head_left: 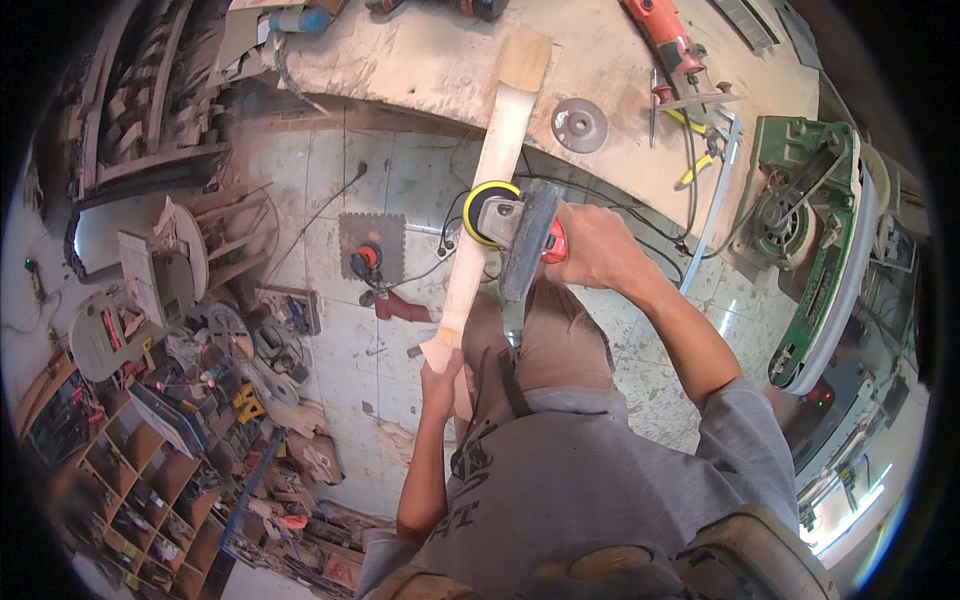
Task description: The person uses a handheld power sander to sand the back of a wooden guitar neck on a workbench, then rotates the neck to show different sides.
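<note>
Left hand grips the near end of a curved wooden piece. Right hand holds a sander against it; far end rests on the surface.

One wooden piece, one sander, two hands.

free: tiled floor open at 10–11 o'clock of the hands | blocked 12: desk edge, plank leaning on it | blocked 2–3: cables, green machine | blocked 8–9: tool clutter, shelves | desk top: disc, red drill, pliers
</note>
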A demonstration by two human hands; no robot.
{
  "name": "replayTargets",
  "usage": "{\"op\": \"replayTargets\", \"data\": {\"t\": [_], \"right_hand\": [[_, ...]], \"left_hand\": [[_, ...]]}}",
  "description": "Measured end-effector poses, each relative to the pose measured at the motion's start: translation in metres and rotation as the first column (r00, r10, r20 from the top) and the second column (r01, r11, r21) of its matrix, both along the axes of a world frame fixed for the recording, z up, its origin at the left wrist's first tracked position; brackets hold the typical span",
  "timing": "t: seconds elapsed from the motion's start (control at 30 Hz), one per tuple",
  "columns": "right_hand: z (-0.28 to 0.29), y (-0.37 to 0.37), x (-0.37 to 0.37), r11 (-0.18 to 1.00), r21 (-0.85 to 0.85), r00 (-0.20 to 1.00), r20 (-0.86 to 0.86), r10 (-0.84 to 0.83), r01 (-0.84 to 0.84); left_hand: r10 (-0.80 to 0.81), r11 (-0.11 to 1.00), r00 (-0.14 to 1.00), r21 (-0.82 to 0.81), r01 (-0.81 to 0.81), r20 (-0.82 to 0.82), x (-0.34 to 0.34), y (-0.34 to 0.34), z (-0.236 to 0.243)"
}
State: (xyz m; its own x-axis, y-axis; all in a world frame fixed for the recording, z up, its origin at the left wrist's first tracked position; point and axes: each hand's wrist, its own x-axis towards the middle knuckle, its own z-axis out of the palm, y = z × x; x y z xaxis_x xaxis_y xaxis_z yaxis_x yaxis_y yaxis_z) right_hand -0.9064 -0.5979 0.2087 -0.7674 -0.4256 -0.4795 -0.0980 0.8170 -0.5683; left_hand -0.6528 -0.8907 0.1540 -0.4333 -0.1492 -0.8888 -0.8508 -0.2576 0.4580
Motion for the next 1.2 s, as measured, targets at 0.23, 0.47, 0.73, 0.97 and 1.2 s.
{"op": "replayTargets", "data": {"t": [0.23,0.47,0.73,0.97,1.2], "right_hand": [[0.02,0.013,-0.043,0.987,0.079,0.988,-0.087,-0.131,0.138],[0.03,-0.008,-0.005,0.997,0.075,0.994,-0.1,0.038,-0.03],[0.05,-0.019,0.003,0.993,0.111,0.998,-0.056,0.042,-0.036],[0.052,-0.028,0.038,0.981,0.117,0.98,-0.102,0.168,-0.156],[0.066,-0.039,0.05,0.965,0.119,0.968,-0.071,0.242,-0.232]], "left_hand": [[-0.01,1.0,1.0,-0.028,0.01,-0.002,-0.005,0.004,0.013],[0.008,1.0,0.999,0.024,-0.007,-0.045,-0.008,0.003,0.029],[0.048,0.993,0.997,0.112,-0.04,-0.062,-0.008,0.003,0.036],[0.068,0.991,0.995,0.124,-0.059,-0.072,-0.008,0.006,0.038],[0.071,0.989,0.996,0.134,-0.063,-0.058,-0.006,0.005,0.04]]}}
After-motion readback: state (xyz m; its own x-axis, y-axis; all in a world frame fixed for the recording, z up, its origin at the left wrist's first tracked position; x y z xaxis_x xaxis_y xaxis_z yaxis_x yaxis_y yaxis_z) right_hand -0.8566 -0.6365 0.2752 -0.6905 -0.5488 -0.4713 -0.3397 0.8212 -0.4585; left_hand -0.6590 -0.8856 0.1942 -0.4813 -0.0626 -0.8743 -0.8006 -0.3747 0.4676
